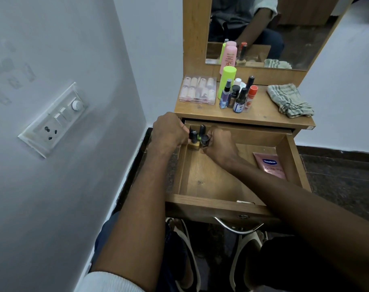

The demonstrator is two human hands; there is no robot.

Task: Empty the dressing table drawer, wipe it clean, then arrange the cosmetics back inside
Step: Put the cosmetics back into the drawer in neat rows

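Drawer [227, 204] pulled out, light wood-grain laminate, curved metal handle [238, 227] on front edge. Both hands at its far left corner, close together around a cluster of small dark-capped bottles [197, 134] standing upright there.

Left hand [169, 130] over the left wall of the drawer, fingers curled against the leftmost bottle; grip itself hidden behind knuckles, cannot tell if clamped. Right hand [220, 145] just beside, fingers bent round a short black-capped bottle [204, 140], pinching it.

Pink Vaseline tube [271, 166], flat and glossy, lying along the drawer's right wall, well apart from both hands.

On the tabletop [261, 116] above: clear plastic case of press-on nails [198, 90] at the left edge, ribbed compartments visible. Near the middle, a tight group of upright bottles: tall neon-green cylinder [227, 82], pink bottle [228, 57] behind it against the mirror [269, 32], small spray bottle [226, 95], orange-capped tube [251, 96], several black-capped ones. Crumpled checked cloth [288, 100], green-grey woven, towards the right edge.

Switch plate [53, 119] on wall at left.
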